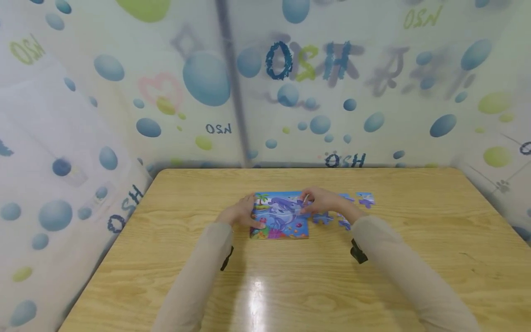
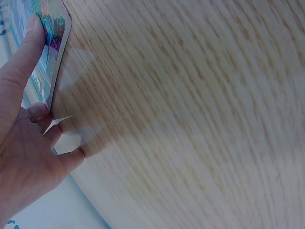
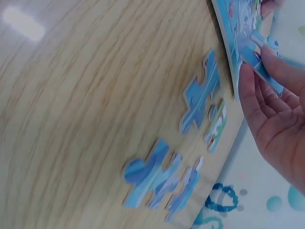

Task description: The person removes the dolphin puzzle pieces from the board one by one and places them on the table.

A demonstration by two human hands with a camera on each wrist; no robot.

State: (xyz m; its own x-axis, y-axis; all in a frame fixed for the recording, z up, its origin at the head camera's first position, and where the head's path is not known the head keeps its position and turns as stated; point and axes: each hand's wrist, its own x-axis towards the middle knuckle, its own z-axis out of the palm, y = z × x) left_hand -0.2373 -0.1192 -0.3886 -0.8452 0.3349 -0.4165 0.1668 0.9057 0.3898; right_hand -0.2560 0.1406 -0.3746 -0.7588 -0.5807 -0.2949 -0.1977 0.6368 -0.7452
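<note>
A jigsaw puzzle board (image 1: 274, 233) with a dolphin picture lies flat on the wooden table. At its left side, my left hand (image 1: 242, 212) rests with the thumb straight on the picture. The other fingers of that hand touch the board's edge and the tabletop in the left wrist view. Over the right part of the board, my right hand (image 1: 322, 201) pinches a blue puzzle piece (image 3: 258, 66) between thumb and fingers. The held piece is tilted, and its lower edge is close to the board; contact cannot be told.
Several loose pieces lie to the right of the board, among them a blue piece (image 1: 322, 218) beside its edge and a piece (image 1: 366, 199) farther right. My right forearm partly covers others. A patterned curtain (image 1: 290, 133) stands behind the table (image 1: 290, 286).
</note>
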